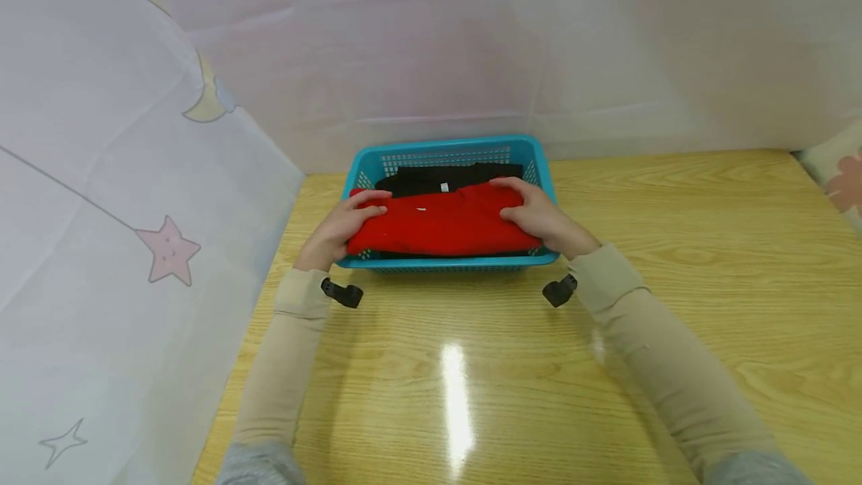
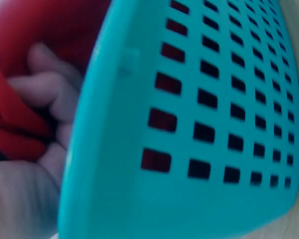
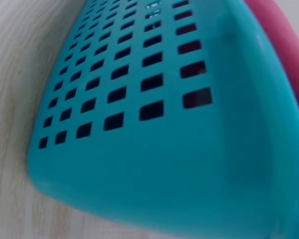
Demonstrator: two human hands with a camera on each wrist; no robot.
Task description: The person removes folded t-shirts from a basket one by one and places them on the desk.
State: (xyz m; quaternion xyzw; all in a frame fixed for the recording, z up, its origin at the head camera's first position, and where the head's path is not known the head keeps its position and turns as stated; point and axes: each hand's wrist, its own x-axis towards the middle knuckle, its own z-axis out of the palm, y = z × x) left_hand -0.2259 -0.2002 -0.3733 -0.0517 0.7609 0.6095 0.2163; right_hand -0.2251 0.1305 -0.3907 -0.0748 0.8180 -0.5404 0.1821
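Note:
A folded red garment (image 1: 441, 224) with a small white tag lies in the top of a blue plastic basket (image 1: 444, 263). My left hand (image 1: 342, 227) grips its left end; in the left wrist view the fingers (image 2: 49, 88) curl into the red cloth (image 2: 20, 117) just inside the basket wall (image 2: 124, 149). At the other end my right hand (image 1: 539, 214) holds the garment, thumb on top and fingertips over the far edge. Black folded clothing (image 1: 414, 180) shows behind and beneath it. The right wrist view has the basket side (image 3: 154, 164) hiding the hand.
The basket stands on a wood-grain table (image 1: 539, 380) near its back edge. A pale cloth backdrop (image 1: 431, 43) rises behind, and another with star prints (image 1: 171, 249) borders the left. Small black wrist cameras (image 1: 343, 293) sit close to the basket's front.

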